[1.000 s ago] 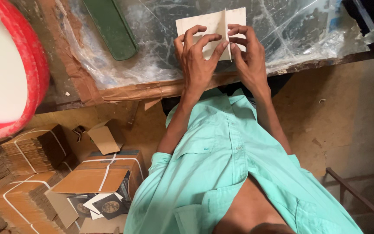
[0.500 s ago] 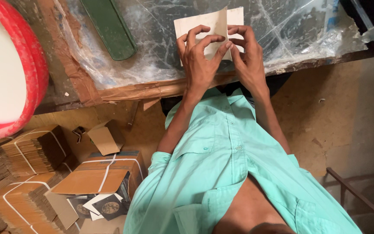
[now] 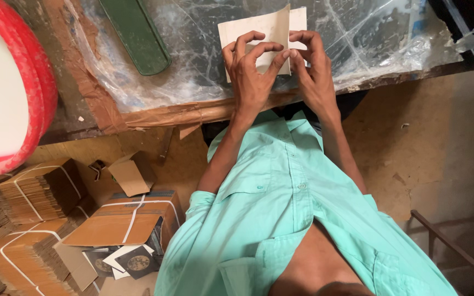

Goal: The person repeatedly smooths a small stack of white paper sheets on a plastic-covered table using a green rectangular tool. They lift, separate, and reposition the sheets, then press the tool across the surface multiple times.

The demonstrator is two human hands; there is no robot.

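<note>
Two hands meet over a worktable (image 3: 138,118) covered in clear plastic sheeting (image 3: 204,66). Far off to the left hand's (image 3: 250,77) side sits a big round red-rimmed object (image 3: 34,82), and below it, bundles of flat brown cardboard (image 3: 34,192) tied with white string lie on the floor. A long dark green tool (image 3: 135,33) rests on the sheeting, up and away from the left hand. Both hands pinch a folded piece of pale card (image 3: 259,30): the left hand's fingertips grip its near edge, and the right hand (image 3: 314,71) grasps the same edge just beside it, thumbs nearly touching. The card stands partly lifted, just beyond the fingers.
</note>
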